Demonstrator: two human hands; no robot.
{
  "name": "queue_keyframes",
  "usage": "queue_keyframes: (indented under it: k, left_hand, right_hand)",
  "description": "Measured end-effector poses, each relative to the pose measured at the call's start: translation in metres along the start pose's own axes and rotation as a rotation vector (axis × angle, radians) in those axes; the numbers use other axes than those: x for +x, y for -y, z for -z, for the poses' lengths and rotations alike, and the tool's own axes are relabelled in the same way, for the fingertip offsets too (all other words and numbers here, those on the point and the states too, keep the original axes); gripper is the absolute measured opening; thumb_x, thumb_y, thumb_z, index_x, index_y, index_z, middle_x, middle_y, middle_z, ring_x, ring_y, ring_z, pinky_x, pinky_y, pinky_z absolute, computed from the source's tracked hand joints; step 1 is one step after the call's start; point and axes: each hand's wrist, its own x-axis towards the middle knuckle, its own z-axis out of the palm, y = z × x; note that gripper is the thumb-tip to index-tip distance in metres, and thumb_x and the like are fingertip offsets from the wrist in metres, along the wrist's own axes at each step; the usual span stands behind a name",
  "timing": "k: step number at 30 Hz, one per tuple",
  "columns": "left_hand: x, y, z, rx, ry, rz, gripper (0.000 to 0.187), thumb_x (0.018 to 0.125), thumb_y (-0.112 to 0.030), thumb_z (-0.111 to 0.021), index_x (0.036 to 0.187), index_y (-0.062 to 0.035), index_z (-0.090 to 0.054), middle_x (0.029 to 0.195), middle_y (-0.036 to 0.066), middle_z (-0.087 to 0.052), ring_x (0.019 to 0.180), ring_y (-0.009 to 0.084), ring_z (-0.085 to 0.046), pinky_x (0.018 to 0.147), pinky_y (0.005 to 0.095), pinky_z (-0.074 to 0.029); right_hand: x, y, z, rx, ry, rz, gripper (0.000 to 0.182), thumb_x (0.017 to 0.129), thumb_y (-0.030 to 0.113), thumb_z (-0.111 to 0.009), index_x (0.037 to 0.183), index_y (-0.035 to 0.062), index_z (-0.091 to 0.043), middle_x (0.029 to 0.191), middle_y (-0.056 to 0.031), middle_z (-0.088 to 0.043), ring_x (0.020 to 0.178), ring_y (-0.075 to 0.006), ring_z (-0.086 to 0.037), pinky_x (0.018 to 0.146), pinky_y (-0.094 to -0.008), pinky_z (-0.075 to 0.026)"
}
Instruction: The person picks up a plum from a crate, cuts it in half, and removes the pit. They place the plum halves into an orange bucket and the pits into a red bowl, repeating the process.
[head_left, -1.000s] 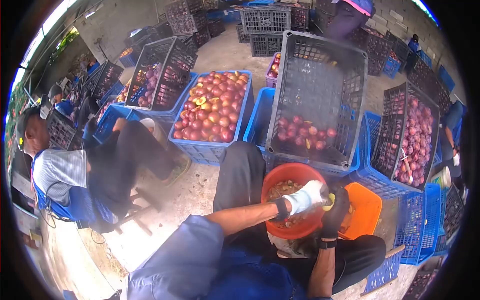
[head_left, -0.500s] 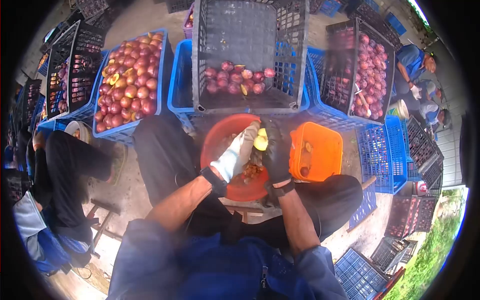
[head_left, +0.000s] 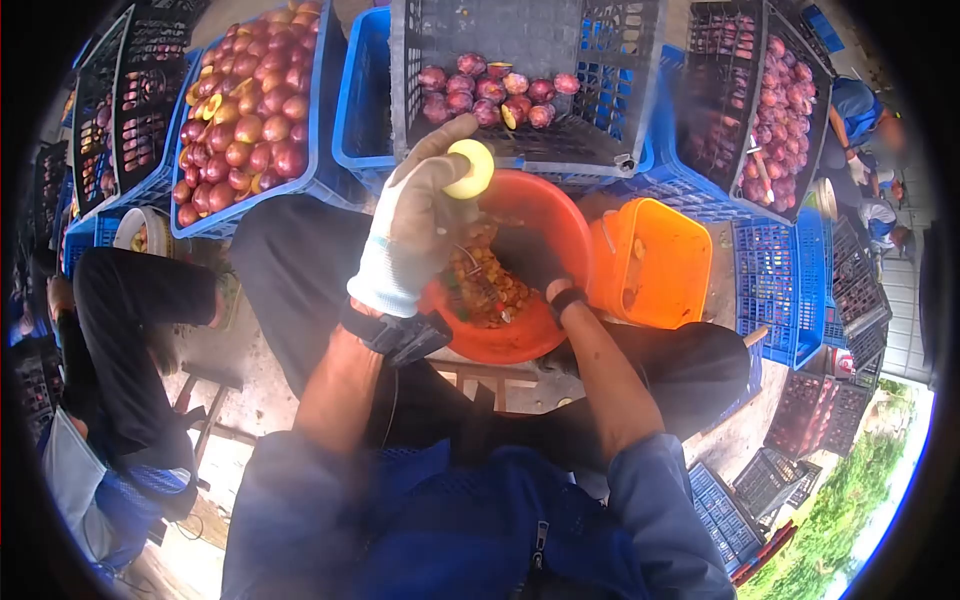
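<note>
Right, my left hand (head_left: 415,235), in a white glove, is raised and pinches one pale yellow fruit half (head_left: 470,168) at its fingertips, above the far-left rim of the red bowl (head_left: 560,215). My right hand (head_left: 527,262), in a black glove, sits low inside that bowl over the pits and scraps; I cannot tell whether it is closed on anything. One orange tub (head_left: 660,260) touches the bowl's right side. Just past the bowl's far rim is one tilted black crate (head_left: 520,60) with about a dozen plums at its bottom. Far left, one blue crate (head_left: 250,100) is heaped full. A second black crate (head_left: 760,100) leans far right. Crates crowd every far edge; the only free floor (head_left: 250,370) is near left, beside another person's leg (head_left: 130,330).
</note>
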Motion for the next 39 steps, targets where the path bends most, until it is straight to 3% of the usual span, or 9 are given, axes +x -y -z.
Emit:
queue_keyframes:
  k: [3, 6, 9, 12, 17, 21, 24, 30, 39]
  left_hand:
    - [0.004, -0.006, 0.01, -0.214, 0.063, 0.001, 0.052, 0.097, -0.017, -0.056, 0.146, -0.0009, -0.048, 0.124, 0.016, -0.068, 0.099, 0.0209, -0.067, 0.075, 0.0329, -0.059]
    - [0.002, -0.002, 0.008, -0.174, 0.029, -0.096, 0.047, 0.101, -0.011, -0.052, 0.145, 0.0064, -0.046, 0.132, 0.018, -0.064, 0.109, 0.0239, -0.066, 0.082, 0.0351, -0.059]
    - [0.002, 0.002, 0.012, -0.025, 0.087, -0.17, 0.049, 0.106, -0.013, -0.05, 0.15, 0.0054, -0.039, 0.131, 0.014, -0.063, 0.108, 0.0179, -0.064, 0.083, 0.0339, -0.056]
    - [0.007, -0.003, -0.005, -0.258, 0.08, -0.075, 0.055, 0.106, -0.034, -0.056, 0.142, 0.0058, -0.046, 0.113, 0.011, -0.066, 0.096, 0.0198, -0.065, 0.076, 0.0326, -0.055]
    - [0.005, 0.003, -0.008, -0.26, 0.198, -0.046, 0.055, 0.105, -0.043, -0.054, 0.134, 0.004, -0.053, 0.098, 0.013, -0.065, 0.077, 0.0184, -0.062, 0.064, 0.0305, -0.052]
    - [0.0, 0.0, -0.023, -0.26, 0.1, -0.018, 0.05, 0.106, -0.044, -0.05, 0.121, 0.0024, -0.061, 0.087, 0.011, -0.063, 0.062, 0.0143, -0.052, 0.051, 0.0258, -0.041]
    - [0.006, 0.005, -0.016, -0.285, 0.121, 0.045, 0.049, 0.107, -0.043, -0.043, 0.111, 0.0016, -0.063, 0.083, 0.012, -0.062, 0.053, 0.0132, -0.046, 0.041, 0.0243, -0.033]
    - [0.004, 0.003, -0.027, -0.242, 0.11, 0.141, 0.052, 0.107, -0.045, -0.036, 0.105, -0.0009, -0.064, 0.078, 0.012, -0.063, 0.048, 0.0127, -0.043, 0.039, 0.0229, -0.03]
    - [0.005, 0.007, -0.027, -0.064, 0.012, 0.162, 0.06, 0.106, -0.056, -0.035, 0.095, -0.0037, -0.062, 0.075, 0.012, -0.065, 0.04, 0.0163, -0.046, 0.033, 0.0256, -0.024]
  right_hand:
    - [0.013, 0.0, -0.069, -0.133, 0.225, 0.158, 0.022, 0.092, 0.02, -0.059, 0.098, 0.0052, -0.074, 0.099, -0.0191, -0.073, 0.095, -0.0367, -0.07, 0.084, -0.0479, -0.054]
    - [0.01, 0.047, -0.09, 0.083, 0.402, -0.232, 0.023, 0.09, 0.023, -0.061, 0.092, 0.0046, -0.075, 0.095, -0.0191, -0.073, 0.093, -0.0372, -0.071, 0.085, -0.0483, -0.055]
    - [0.004, 0.042, -0.155, 0.067, -0.053, -0.235, 0.024, 0.088, 0.024, -0.062, 0.091, 0.003, -0.074, 0.092, -0.0209, -0.073, 0.092, -0.0397, -0.071, 0.086, -0.0485, -0.055]
    - [0.009, 0.038, -0.13, -0.001, 0.126, -0.045, 0.024, 0.088, 0.023, -0.064, 0.091, 0.0012, -0.072, 0.089, -0.0218, -0.072, 0.089, -0.0407, -0.07, 0.083, -0.0492, -0.055]
    - [-0.02, 0.048, 0.013, 0.486, 0.141, -0.188, 0.023, 0.087, 0.022, -0.065, 0.093, -0.0003, -0.067, 0.08, -0.0191, -0.068, 0.076, -0.0364, -0.069, 0.073, -0.0465, -0.052]
    - [-0.07, 0.068, 0.112, 1.004, -0.049, -0.359, 0.02, 0.092, 0.017, -0.067, 0.102, 0.0, -0.067, 0.077, -0.0097, -0.066, 0.067, -0.0203, -0.063, 0.065, -0.0364, -0.05]
    - [-0.099, 0.096, 0.155, 0.787, -0.37, -0.24, 0.023, 0.094, 0.016, -0.07, 0.111, 0.0016, -0.067, 0.076, -0.0053, -0.064, 0.068, -0.0158, -0.059, 0.066, -0.034, -0.049]
    - [-0.102, 0.138, 0.182, 0.337, -0.73, 0.198, 0.03, 0.093, 0.012, -0.07, 0.121, 0.0024, -0.063, 0.097, -0.0148, -0.066, 0.079, -0.0283, -0.065, 0.071, -0.037, -0.051]
    - [-0.09, 0.167, 0.193, -0.099, -0.696, 0.099, 0.029, 0.086, 0.007, -0.068, 0.113, 0.0044, -0.06, 0.093, -0.0129, -0.059, 0.082, -0.0283, -0.067, 0.072, -0.0429, -0.052]
